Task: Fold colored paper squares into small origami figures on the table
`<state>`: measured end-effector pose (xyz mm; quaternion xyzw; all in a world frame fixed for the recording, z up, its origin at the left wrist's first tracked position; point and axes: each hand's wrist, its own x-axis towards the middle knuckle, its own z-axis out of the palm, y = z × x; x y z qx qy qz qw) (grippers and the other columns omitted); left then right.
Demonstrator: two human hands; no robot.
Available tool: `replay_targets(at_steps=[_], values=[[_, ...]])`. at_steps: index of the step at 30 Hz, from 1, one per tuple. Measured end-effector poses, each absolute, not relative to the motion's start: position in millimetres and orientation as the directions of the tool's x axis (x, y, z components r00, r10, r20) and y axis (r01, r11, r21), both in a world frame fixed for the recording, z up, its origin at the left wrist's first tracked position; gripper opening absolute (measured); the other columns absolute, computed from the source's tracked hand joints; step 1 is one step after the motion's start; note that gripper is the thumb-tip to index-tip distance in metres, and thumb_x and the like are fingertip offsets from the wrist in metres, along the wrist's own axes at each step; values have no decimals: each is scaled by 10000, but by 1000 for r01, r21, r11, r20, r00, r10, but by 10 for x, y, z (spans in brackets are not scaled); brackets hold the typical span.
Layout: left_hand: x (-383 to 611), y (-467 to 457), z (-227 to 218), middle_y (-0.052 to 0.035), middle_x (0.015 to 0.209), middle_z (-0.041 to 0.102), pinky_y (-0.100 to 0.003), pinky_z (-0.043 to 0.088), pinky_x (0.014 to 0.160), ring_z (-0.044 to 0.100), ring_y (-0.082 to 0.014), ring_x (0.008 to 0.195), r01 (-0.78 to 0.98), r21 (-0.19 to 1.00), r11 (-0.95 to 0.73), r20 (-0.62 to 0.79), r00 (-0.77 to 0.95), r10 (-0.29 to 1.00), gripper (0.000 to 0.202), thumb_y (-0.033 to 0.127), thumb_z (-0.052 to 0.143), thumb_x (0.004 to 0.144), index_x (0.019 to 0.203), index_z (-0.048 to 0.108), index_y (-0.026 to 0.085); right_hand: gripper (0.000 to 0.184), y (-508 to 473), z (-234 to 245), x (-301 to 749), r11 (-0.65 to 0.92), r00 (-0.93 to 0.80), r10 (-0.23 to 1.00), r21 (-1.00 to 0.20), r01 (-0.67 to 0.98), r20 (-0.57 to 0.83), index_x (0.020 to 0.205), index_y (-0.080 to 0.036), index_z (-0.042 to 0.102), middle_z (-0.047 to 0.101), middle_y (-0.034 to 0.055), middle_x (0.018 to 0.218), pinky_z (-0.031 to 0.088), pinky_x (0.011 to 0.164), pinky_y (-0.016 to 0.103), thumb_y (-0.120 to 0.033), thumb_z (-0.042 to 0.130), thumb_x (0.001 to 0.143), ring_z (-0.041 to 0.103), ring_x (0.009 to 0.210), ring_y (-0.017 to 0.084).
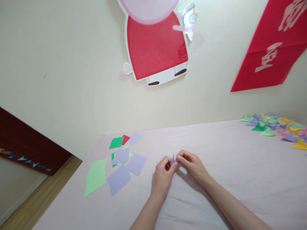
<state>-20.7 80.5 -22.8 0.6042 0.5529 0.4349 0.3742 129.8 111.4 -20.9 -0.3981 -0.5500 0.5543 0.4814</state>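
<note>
A small piece of folded purple paper (173,160) is pinched between my two hands, above the middle of the pale sheet. My left hand (164,171) grips it from the left with thumb and fingers. From the right, my right hand (192,163) pinches its other edge between thumb and forefinger. One pointed tip of the paper sticks up between the fingertips; the rest is hidden by my fingers. Left of my hands lie loose flat squares of purple paper (136,164), light green paper (96,179) and dark green paper (116,142).
A small red paper (126,139) lies among the squares. Many folded paper figures (271,124) in several colours stand at the far right. The sheet-covered surface (203,137) meets a wall with a red cartoon cutout (155,41) and a red banner (263,54).
</note>
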Motion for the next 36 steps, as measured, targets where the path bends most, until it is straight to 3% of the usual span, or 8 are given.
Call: replay_targets(at_steps=[10,15,18,21,23,25,32,36], values=[[-167,768,-227,44,656,511,-229,353,604,468,-129,629,349,934,-76,73,24,997,225,375,565,885,741,556,202,353,1097,-174,1302,52,-134,989,-991,-124,69,623,-189,596,533,-13,610,369,625,287,-503,694,753,461,628,153],[-169,764,-206,-11,746,650,-252,458,668,631,-170,699,142,990,-15,7,57,998,225,395,538,905,808,562,194,352,1147,-211,1360,98,-40,994,-989,-111,103,752,-198,627,499,-26,636,361,619,283,-542,615,828,446,625,148],[-173,747,-154,-11,748,664,-268,471,669,651,-176,674,195,981,-12,9,18,1000,196,372,505,928,827,545,209,319,1133,-243,1345,118,-105,986,-989,-89,127,805,-198,616,499,-36,642,356,593,273,-516,646,817,446,604,137],[-180,726,-119,7,724,630,-280,448,681,621,-183,683,452,888,-81,119,-56,991,122,287,497,932,828,532,235,303,1079,-262,1274,132,-186,972,-987,-88,146,770,-210,545,517,-41,643,364,576,265,-479,681,805,461,594,132],[-178,719,-126,-11,837,626,-291,451,723,619,-197,784,569,810,-143,217,-64,974,55,217,507,916,879,536,246,300,1044,-258,1225,137,-251,957,-989,-57,147,742,-209,529,553,-26,651,384,590,270,-462,675,815,488,614,139],[-165,720,-151,-38,998,611,-309,468,801,616,-207,916,620,756,-209,292,-33,956,145,139,489,899,980,535,251,285,1024,-246,1193,155,-278,949,-988,-1,149,744,-200,555,591,-5,682,403,615,279,-450,668,820,513,640,148],[-95,701,-189,-107,1342,495,-387,467,992,507,-227,1232,659,641,-394,442,103,891,416,37,414,882,1236,480,244,295,1054,-248,1202,122,-156,980,-992,-6,122,810,-196,601,595,-7,690,434,611,274,-489,627,832,534,624,152],[-97,680,-117,-110,1276,550,-385,462,979,535,-219,1189,539,759,-366,434,0,901,351,109,465,896,1230,474,219,265,1080,-273,1238,136,-81,987,-990,-29,138,766,-197,594,568,-18,691,417,602,261,-452,645,816,500,624,141]])
